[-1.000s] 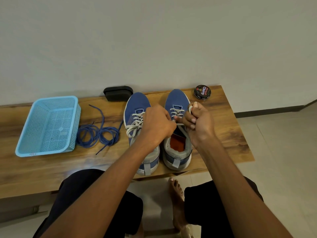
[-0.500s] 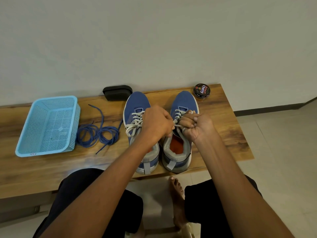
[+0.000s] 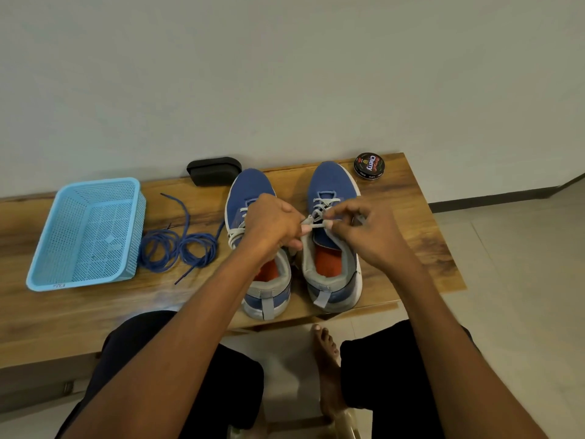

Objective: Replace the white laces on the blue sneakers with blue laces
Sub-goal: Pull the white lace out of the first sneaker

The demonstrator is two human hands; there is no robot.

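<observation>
- Sneakers, the blue pair, stand side by side on the wooden surface point(image 3: 411, 217); every place below is given from the right sneaker point(image 3: 332, 185).
- Far left of it sits the light blue basket point(image 3: 85, 274), and between basket and shoes lie the coiled blue laces point(image 3: 180, 248), untouched.
- Left sneaker point(image 3: 250, 188), just beside it, keeps its white lacing.
- Over its throat, the left hand point(image 3: 272, 223) pinches one end of a short taut run of white lace point(image 3: 316, 225); the right hand point(image 3: 364, 229) pinches the other.
- A second ago both fists were bunched low on the tongue; now they have drawn apart, which probably means the knot is coming loose, though fingers hide it.
</observation>
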